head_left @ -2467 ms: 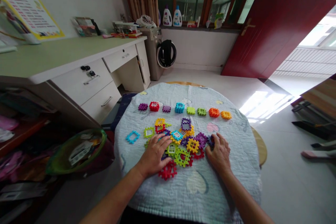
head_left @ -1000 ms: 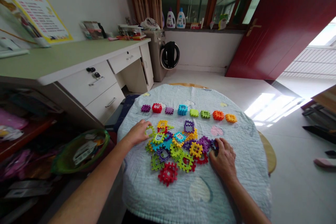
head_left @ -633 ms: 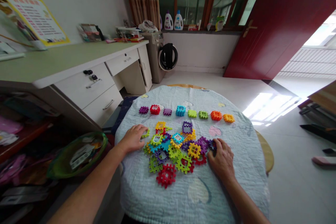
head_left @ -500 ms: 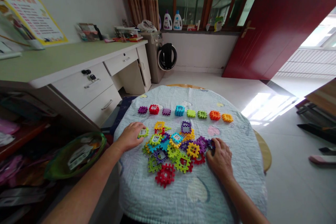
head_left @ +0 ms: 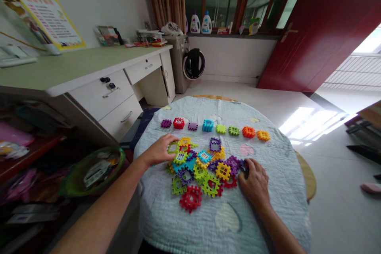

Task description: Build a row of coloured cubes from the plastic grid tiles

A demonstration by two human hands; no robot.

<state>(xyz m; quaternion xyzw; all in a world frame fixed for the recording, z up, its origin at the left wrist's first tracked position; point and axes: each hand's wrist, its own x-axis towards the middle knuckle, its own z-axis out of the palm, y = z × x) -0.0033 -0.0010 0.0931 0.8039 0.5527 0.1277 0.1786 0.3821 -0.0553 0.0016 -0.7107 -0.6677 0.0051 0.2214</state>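
Observation:
A pile of colourful toothed plastic building blocks (head_left: 200, 172) lies on the cloth between my hands. At its upper left, my left hand (head_left: 161, 151) has its fingers closed on a light-green building block (head_left: 173, 148); part of that block is behind the fingers. Right beside it in the pile is a green block with a white window (head_left: 180, 158). My right hand (head_left: 256, 182) rests at the pile's right edge, thumb and fingers curled round a dark blue building block (head_left: 244, 165), which they partly cover. A red block (head_left: 191, 199) lies nearest me.
Behind the pile runs a row of blocks, among them a red cube (head_left: 179, 123), a blue cube (head_left: 207, 125) and an orange one (head_left: 249, 131). A pale blue cloth (head_left: 226, 222) covers the round table. Left stand a desk (head_left: 89, 67) and a green basket (head_left: 114, 174).
My left hand has moved right, bringing the light-green block against the pile's upper left. My right hand stays at the dark blue block. The whole view has shifted slightly.

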